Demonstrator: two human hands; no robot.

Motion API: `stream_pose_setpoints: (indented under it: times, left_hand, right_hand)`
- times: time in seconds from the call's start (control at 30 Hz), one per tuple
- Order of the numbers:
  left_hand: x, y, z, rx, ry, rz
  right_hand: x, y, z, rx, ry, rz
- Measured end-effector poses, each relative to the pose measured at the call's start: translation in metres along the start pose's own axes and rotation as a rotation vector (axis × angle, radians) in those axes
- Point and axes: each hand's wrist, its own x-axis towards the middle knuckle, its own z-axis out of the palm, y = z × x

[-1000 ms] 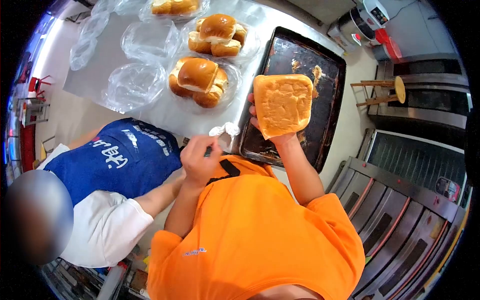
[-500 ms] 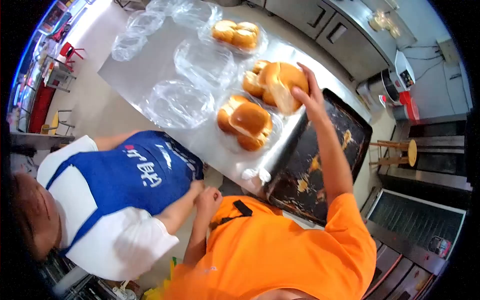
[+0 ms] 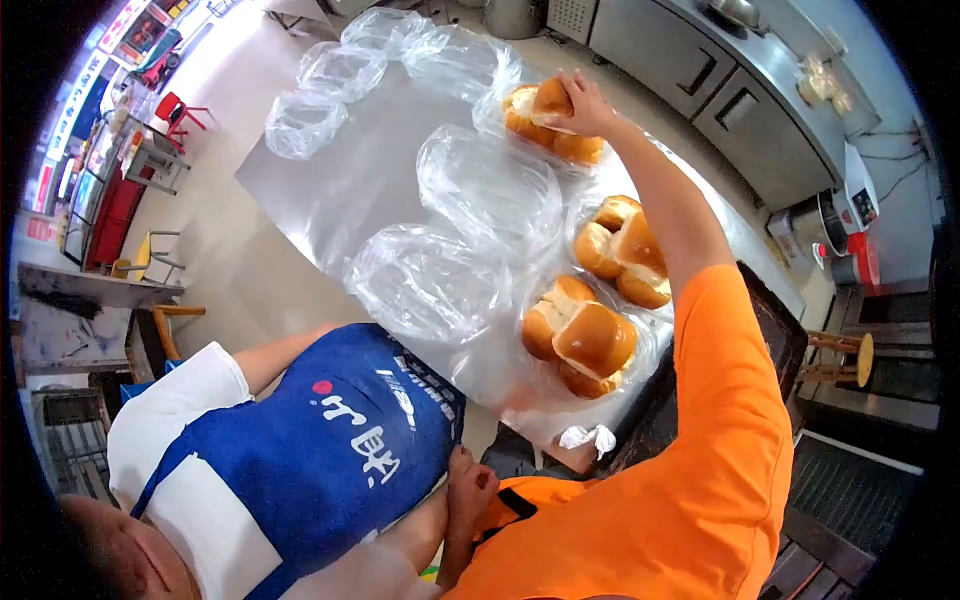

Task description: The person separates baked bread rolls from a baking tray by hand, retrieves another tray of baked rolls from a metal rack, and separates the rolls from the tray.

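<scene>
My right hand (image 3: 590, 108) reaches to the far end of the metal table, its fingers round a glossy brown bread piece (image 3: 551, 98) resting on other rolls (image 3: 577, 148) in a clear plastic bag. Two more bread groups stand nearer, each with a piece on top: a middle one (image 3: 600, 250) beside my right forearm and a front one (image 3: 596, 340). Low at my waist, my left hand (image 3: 472, 485) is curled closed beside the co-worker's forearm, with nothing visible in it.
Opened clear bags (image 3: 430, 283) lie across the metal table (image 3: 380, 130). A crumpled white scrap (image 3: 588, 440) sits at the near edge. My arm partly covers a dark baking tray (image 3: 770, 320) on the right. At the left stands a co-worker in a blue apron (image 3: 350, 430).
My right hand has carried the bread piece from above the middle group to the farthest group. The view has shifted, showing more of the left side. My left hand stays low by my waist.
</scene>
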Motion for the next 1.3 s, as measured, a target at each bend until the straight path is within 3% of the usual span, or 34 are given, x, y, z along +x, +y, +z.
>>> stream_pose_setpoints:
  times: [0.07, 0.1, 0.17, 0.27, 0.43, 0.53, 0.57, 0.67, 0.8, 1.03, 1.1, 1.17, 1.23, 1.3]
  left_hand:
    - [-0.003, 0.009, -0.005, 0.03, -0.017, 0.048]
    - [-0.003, 0.007, -0.001, 0.023, -0.008, 0.044]
    - [-0.011, 0.0, 0.006, -0.002, -0.023, -0.017]
    - [-0.011, -0.001, 0.013, -0.053, -0.064, -0.021]
    - [-0.021, -0.009, 0.042, -0.021, -0.08, 0.062]
    - [-0.041, -0.012, 0.058, 0.131, -0.082, 0.036]
    - [-0.053, -0.011, 0.067, 0.182, -0.073, 0.014]
    - [-0.099, -0.003, 0.093, 0.305, -0.02, 0.025]
    - [-0.168, -0.002, 0.127, 0.208, 0.12, 0.036]
    - [-0.312, -0.015, 0.175, 0.142, 0.391, -0.268]
    - [-0.355, -0.037, 0.196, 0.113, 0.39, -0.387]
    - [-0.406, -0.044, 0.217, -0.135, 0.493, -0.53]
    - [-0.457, -0.082, 0.253, -0.156, 0.617, -0.585]
    - [-0.517, -0.083, 0.266, -0.191, 0.907, -0.639]
  right_hand:
    - [0.007, 0.011, 0.023, 0.304, 0.294, 0.059]
    - [0.005, 0.015, 0.016, 0.303, 0.293, 0.047]
    - [-0.021, 0.023, -0.017, 0.671, 0.598, 0.092]
    - [-0.092, 0.037, -0.066, 0.824, 0.63, 0.209]
    - [-0.266, 0.047, -0.135, 1.043, 0.545, 0.026]
    - [-0.383, 0.031, -0.154, 1.024, 0.477, 0.062]
    - [-0.419, 0.025, -0.157, 0.965, 0.433, 0.037]
    - [-0.517, -0.013, -0.154, 1.278, 0.3, 0.061]
    - [-0.627, -0.054, -0.129, 1.414, 0.049, 0.043]
    - [-0.75, -0.139, -0.112, 1.59, -0.465, 0.051]
    - [-0.777, -0.165, -0.111, 1.564, -0.635, -0.096]
    - [-0.803, -0.195, -0.11, 1.487, -0.827, -0.287]
    - [-0.827, -0.234, -0.114, 1.411, -0.966, -0.494]
    - [-0.855, -0.276, -0.108, 1.343, -1.072, -0.633]
